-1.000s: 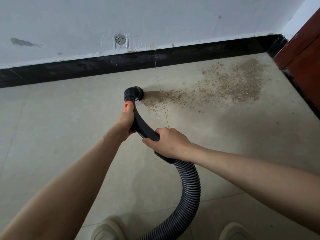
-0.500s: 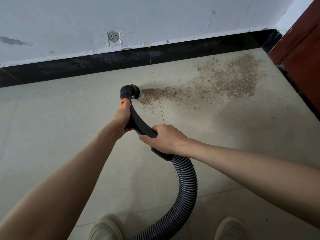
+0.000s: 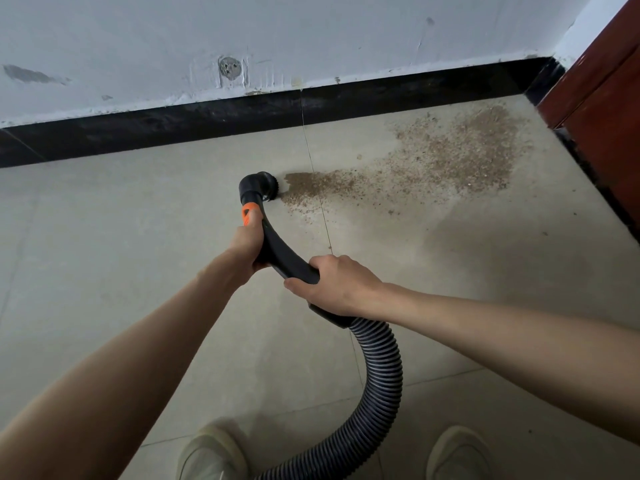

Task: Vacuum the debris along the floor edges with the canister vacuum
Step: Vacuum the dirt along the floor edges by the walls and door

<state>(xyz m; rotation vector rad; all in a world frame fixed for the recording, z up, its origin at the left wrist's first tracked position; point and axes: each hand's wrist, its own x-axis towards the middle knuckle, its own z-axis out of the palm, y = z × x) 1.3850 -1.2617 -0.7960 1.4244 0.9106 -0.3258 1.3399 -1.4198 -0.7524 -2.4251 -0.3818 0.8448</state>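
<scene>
Both hands grip the curved black handle tube [image 3: 282, 252] of the vacuum. The left hand [image 3: 246, 249] is wrapped round the tube just below the orange collar [image 3: 250, 214]; its fingers curl behind the tube and are hidden from view. The right hand [image 3: 337, 285] holds the lower end of the tube, fingers curled over the top and thumb along the near side, covering the joint where the tube meets the ribbed hose [image 3: 377, 386]. The hose loops down to the right and runs out of the bottom edge of the frame between two pale shoes [image 3: 213, 452], both cut off by that edge; the canister itself is out of view. The brush nozzle [image 3: 264, 185] sits on the tiled floor [image 3: 104, 237], its bristle face touching the left end of the debris [image 3: 433, 161]. The debris is a brown granular patch, dense at the nozzle, spreading right toward the corner where the black skirting [image 3: 207, 123] meets a red-brown wooden panel [image 3: 606, 98], which is only partly in frame. A round patched hole [image 3: 229, 68] marks the white wall [image 3: 311, 36] above the skirting. Individual grains are too small to identify.
</scene>
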